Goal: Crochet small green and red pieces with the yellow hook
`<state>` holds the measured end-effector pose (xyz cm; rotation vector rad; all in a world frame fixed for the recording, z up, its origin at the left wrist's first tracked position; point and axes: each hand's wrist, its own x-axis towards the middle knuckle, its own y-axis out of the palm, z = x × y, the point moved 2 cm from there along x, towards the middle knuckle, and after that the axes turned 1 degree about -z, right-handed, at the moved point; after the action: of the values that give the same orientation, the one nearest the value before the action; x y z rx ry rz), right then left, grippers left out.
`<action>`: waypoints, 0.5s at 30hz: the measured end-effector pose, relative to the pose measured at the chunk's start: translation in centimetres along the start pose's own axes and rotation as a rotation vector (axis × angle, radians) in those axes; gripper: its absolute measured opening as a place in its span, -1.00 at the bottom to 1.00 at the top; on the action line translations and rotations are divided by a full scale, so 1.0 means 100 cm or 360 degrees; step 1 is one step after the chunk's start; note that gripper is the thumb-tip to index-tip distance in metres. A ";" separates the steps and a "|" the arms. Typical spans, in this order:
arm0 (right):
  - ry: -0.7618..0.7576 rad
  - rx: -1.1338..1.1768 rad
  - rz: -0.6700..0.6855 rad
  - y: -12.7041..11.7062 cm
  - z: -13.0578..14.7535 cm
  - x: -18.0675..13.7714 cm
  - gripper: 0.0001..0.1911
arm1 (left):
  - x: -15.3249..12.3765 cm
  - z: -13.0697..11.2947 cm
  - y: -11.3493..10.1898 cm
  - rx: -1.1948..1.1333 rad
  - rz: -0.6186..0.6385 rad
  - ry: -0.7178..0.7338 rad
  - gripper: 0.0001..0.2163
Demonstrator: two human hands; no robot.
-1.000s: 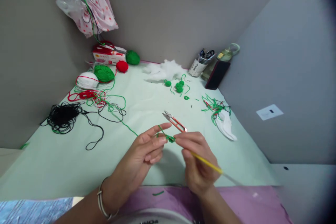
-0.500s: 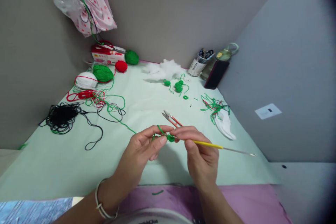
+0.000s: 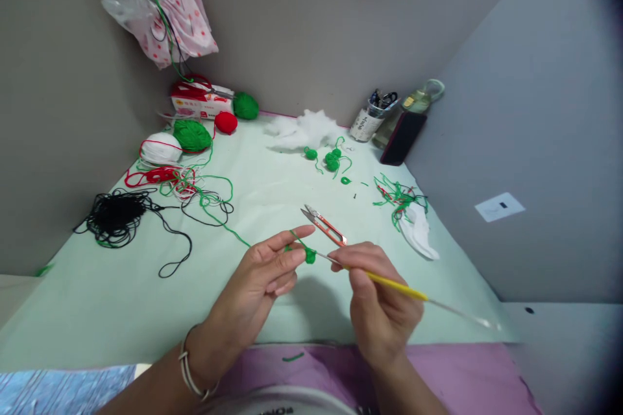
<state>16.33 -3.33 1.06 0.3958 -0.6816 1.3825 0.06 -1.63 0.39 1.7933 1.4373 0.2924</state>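
My left hand [image 3: 272, 262] pinches a small green crochet piece [image 3: 310, 255] between thumb and fingers, with green yarn looped over its raised index finger. That strand runs back left to the tangle on the table. In my right hand [image 3: 382, 292] is a crochet hook [image 3: 396, 285] with a yellow grip and metal ends, held like a pen. Its left tip reaches the green piece; whether it sits inside a stitch I cannot tell. Orange-handled thread snips [image 3: 327, 225] lie on the table just beyond my hands.
At left are a black yarn heap [image 3: 117, 215], a white yarn ball [image 3: 161, 148] and a green yarn ball [image 3: 192, 135]. Farther back lie white stuffing [image 3: 306, 128] and small green crocheted pieces [image 3: 333, 160]. A pen cup [image 3: 366, 124], phone [image 3: 403, 137] and yarn scraps [image 3: 399, 198] are at right.
My right hand has moved right and slightly down, away from my left, and the hook tilts more steeply. The green piece has shifted slightly left. More of the snips now shows.
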 end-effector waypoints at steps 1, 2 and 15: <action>0.0099 0.0133 -0.0052 0.000 -0.001 0.002 -0.73 | 0.000 -0.001 0.000 0.0018 -0.0004 0.0022 -0.71; 0.0182 0.0249 -0.0094 0.000 -0.001 0.005 -0.76 | 0.000 -0.001 -0.001 0.0046 -0.0015 0.0045 -0.72; -0.0243 -0.0438 0.0251 0.008 0.000 -0.003 -0.60 | 0.000 0.007 0.003 0.0189 -0.0104 0.0142 -0.60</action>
<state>15.49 -3.45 0.73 0.2332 -1.0337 1.3914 0.71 -1.97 0.18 1.8435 1.6026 0.2606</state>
